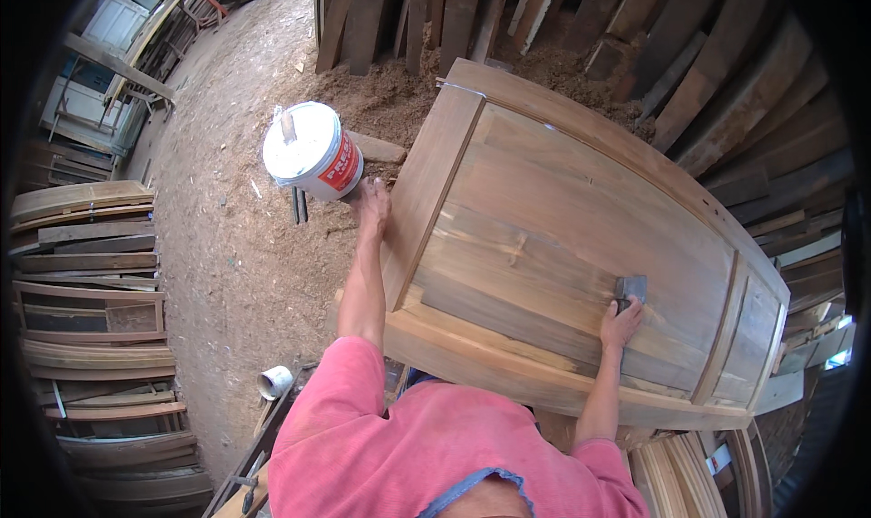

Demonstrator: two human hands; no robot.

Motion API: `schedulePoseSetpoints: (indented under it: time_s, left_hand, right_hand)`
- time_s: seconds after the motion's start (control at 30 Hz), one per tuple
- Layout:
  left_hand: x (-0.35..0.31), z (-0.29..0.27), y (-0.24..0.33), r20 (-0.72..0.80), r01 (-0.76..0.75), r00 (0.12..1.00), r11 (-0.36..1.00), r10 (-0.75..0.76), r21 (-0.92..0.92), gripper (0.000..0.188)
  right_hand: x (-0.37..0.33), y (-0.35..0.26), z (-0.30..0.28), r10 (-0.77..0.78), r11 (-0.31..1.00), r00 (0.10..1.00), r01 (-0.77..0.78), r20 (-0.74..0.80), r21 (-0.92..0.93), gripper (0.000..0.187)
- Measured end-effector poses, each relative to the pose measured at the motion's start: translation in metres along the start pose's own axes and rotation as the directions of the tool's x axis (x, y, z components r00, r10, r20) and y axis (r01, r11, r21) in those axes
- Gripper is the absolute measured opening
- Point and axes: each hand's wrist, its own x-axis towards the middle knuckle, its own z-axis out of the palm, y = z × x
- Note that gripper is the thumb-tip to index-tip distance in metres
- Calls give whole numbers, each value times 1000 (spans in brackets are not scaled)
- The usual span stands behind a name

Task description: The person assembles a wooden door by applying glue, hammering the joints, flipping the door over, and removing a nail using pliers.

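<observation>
A wooden panelled door (544, 191) lies flat in front of me, with raised frame members around its panels. My right hand (621, 324) is closed around the dark handle of a putty knife (631, 288), whose wide grey blade rests at the panel surface. Off the door's left edge, my left hand (373, 204) grips the lower side of a white plastic bucket (319, 180) with a red label; some of its fingers are hidden. White paste coats the bucket's top, and a flat stick (288, 126) stands out of it. Pale smears mark the wood near the blade.
Dark planks (699, 92) lean along the far and right side, above sawdust. Stacked boards and frames (91, 291) line the left. A small white container (274, 383) lies tipped on the dusty floor (218, 246). More timber (676, 477) is near my right side.
</observation>
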Motion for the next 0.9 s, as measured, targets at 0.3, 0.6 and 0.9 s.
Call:
schedulePoseSetpoints:
  time_s: [0.3,0.6,0.9]
  left_hand:
    - [-46,-58,-15,-16,90,996,948,-89,306,63]
    - [-99,-102,-89,588,-102,802,948,-101,302,62]
    - [-127,-109,-47,478,-36,859,909,-185,415,66]
  right_hand:
    - [-53,19,-33,395,908,882,-332,255,-257,57]
    - [-30,-2,-47,423,863,832,-249,358,-440,44]
    - [10,-5,-33,242,913,893,-342,380,222,33]
